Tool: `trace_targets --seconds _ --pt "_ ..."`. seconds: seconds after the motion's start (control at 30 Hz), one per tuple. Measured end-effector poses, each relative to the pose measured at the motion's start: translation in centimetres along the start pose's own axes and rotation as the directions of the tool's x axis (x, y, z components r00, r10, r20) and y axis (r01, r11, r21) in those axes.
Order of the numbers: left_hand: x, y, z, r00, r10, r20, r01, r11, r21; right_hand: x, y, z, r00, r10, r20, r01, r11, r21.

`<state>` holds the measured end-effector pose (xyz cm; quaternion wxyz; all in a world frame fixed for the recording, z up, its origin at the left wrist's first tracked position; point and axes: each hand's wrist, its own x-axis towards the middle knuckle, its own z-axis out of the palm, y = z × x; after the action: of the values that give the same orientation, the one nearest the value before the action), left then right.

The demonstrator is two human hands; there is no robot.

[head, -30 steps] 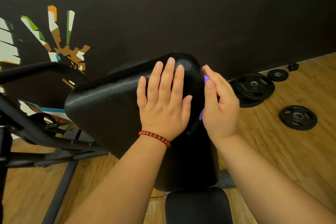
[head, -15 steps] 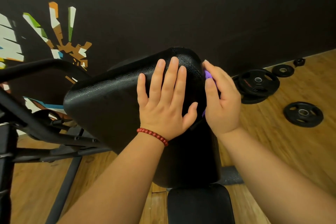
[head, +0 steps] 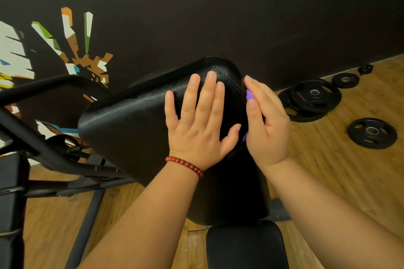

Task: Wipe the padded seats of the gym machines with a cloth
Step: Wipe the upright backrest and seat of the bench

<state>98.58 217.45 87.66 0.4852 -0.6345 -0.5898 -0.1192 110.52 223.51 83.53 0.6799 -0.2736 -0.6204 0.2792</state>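
Observation:
A black padded arm rest (head: 131, 129) of a gym machine tilts up in the middle of the view. My left hand (head: 196, 124), with a red bead bracelet on its wrist, lies flat on the pad's top, fingers straight. My right hand (head: 265, 124) presses a purple cloth (head: 249, 94) against the pad's right side. Only small bits of the cloth show between the fingers and below the palm. A second black padded seat (head: 244, 247) sits lower, at the bottom edge.
Black metal frame bars (head: 43, 155) of the machine run along the left. Several black weight plates (head: 314, 96) lie on the wooden floor at the right, near the dark wall with a painted mural (head: 72, 50).
Both hands stay on the pad; my right hand with the cloth has shifted slightly along the pad's right side. The view has moved a little.

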Motion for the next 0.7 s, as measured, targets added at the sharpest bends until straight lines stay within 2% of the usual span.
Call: trace_targets --seconds 0.1,0.27,0.5,0.7 --pt "-1.3 0.9 0.4 1.0 -0.021 0.016 0.022 1.0 -0.022 -3.2 2.0 -0.6 0.998 0.038 0.049 -0.038 0.999 -0.004" --pt "-4.3 2.9 1.5 0.997 -0.047 0.058 0.05 0.998 -0.042 -7.1 4.3 -1.9 0.963 0.237 0.125 -0.238 0.971 -0.011" --pt "-4.7 2.9 2.1 0.999 -0.029 0.015 0.03 0.997 -0.072 -2.1 1.5 -0.3 0.994 0.106 -0.032 -0.105 0.994 0.036" --pt "-4.7 2.9 2.7 0.999 -0.017 -0.029 0.016 0.998 -0.065 -6.9 4.4 -1.6 0.98 0.175 0.097 -0.177 0.984 0.01"
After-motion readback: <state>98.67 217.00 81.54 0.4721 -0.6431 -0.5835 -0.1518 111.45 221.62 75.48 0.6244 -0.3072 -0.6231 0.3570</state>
